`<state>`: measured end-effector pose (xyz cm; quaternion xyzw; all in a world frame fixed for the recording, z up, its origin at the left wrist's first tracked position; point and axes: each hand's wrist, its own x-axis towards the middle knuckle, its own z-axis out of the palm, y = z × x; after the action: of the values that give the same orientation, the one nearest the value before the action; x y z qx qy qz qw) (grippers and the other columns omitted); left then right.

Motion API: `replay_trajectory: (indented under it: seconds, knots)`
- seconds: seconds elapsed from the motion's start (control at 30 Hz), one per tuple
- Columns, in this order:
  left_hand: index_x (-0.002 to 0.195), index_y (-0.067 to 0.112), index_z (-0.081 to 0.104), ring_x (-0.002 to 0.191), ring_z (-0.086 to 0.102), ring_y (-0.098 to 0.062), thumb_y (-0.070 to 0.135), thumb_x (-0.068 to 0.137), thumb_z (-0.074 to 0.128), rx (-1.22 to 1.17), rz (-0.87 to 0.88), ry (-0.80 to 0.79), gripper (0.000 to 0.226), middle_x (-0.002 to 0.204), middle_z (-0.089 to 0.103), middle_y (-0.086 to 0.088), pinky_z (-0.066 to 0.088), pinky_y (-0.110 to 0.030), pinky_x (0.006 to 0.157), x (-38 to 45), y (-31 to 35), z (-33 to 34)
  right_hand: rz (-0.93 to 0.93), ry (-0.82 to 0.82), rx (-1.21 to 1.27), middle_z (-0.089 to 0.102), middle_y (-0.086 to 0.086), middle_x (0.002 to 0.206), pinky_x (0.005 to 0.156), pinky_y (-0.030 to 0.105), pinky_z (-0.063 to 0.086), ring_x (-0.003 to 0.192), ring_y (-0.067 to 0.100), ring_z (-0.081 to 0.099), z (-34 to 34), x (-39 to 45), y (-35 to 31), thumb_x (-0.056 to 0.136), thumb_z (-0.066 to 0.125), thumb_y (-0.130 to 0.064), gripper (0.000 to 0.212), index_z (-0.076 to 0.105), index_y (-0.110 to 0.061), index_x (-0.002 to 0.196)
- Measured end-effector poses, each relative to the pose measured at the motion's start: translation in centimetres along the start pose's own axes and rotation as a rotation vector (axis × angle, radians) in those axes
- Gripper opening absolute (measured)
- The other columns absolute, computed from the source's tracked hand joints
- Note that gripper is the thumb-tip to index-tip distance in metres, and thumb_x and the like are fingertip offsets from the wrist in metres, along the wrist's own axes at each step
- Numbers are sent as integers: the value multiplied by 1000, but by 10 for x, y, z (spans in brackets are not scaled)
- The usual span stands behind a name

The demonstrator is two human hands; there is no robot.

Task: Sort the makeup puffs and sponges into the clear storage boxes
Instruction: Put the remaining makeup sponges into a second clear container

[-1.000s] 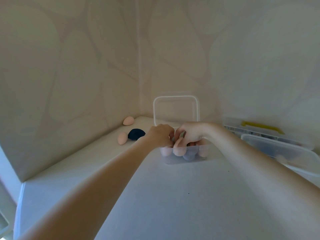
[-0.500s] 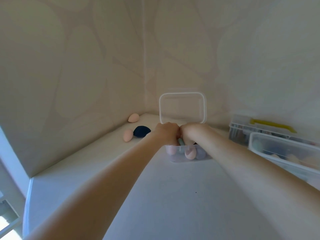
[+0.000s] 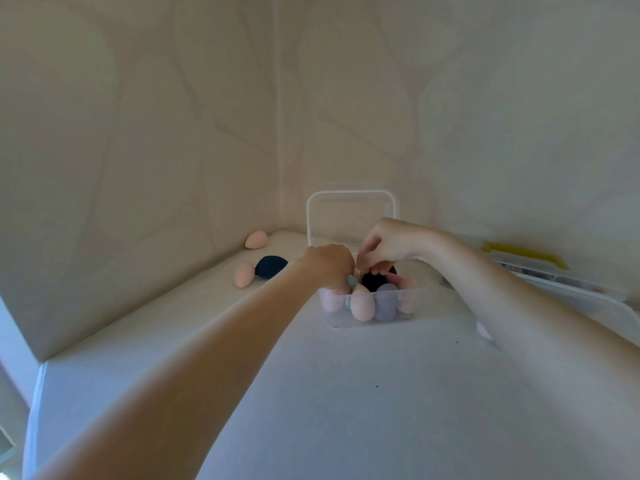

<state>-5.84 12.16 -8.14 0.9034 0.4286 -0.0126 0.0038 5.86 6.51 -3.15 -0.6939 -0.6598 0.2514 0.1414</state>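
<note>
Three loose sponges at 10 o'clock: two peach (image 3: 256,239) (image 3: 244,274), one navy (image 3: 271,266). Centre, the clear box (image 3: 372,308), lid up, holds about six sponges. Left hand (image 3: 329,263) curls round a teal sponge (image 3: 352,281); right hand (image 3: 388,245) pinches a black sponge (image 3: 374,280).

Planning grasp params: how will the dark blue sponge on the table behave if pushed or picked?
The dark blue sponge looks rounded, so probably rolls or wobbles when pushed. Likely soft and light like its kind, so it should squash under a pinch. It touches a pink sponge, which a push may nudge.
</note>
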Motion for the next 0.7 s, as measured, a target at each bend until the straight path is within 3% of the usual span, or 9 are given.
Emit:
replay_trajectory:
  seconds: [0.13,0.27,0.37,0.43,0.5,0.6,0.7]
  knots:
    - [100,20,65,79,52,-21,31,84,55,-5,-11,7,21,86,56,2,31,-23,59,0,2,0,76,-118,-139,61,-2,60,54,20,45,58,11,56,13,-3,0,83,66,-14,15,67,-15,68]
    - [103,14,63,84,49,-22,29,88,51,115,2,83,25,96,51,-2,29,-29,78,1,8,4,115,-136,-174,56,1,63,55,22,40,62,17,53,20,-2,3,83,63,-13,18,62,-16,65]
    - [108,11,59,91,52,-24,25,91,48,127,7,31,24,99,47,-3,31,-29,80,3,15,2,60,-90,-64,60,1,65,56,20,43,62,14,55,15,-4,6,84,63,-10,20,64,-15,65]
    - [111,14,61,89,52,-22,27,89,52,85,8,-50,28,104,54,-2,37,-26,74,2,10,-5,-1,72,9,63,1,66,56,15,46,62,11,59,3,-4,14,86,61,-7,16,68,-11,72]
    - [117,16,60,98,55,-21,30,85,60,-15,20,-115,34,118,58,-1,45,-30,82,0,1,-14,5,213,-21,66,5,73,59,16,49,67,14,61,-12,-5,24,87,59,-5,12,71,-6,83]
    - [121,15,58,113,56,-22,27,85,64,-201,76,-106,38,126,56,0,46,-31,92,-7,-4,-26,98,180,-193,66,7,85,53,16,44,65,10,57,-24,-6,34,86,57,1,17,71,-6,95]
    - [124,14,58,121,53,-19,17,92,53,-299,150,-22,32,133,54,-2,42,-27,98,-9,5,-28,165,104,-279,63,5,76,51,17,43,60,11,53,-26,-7,34,82,62,0,18,71,-4,97]
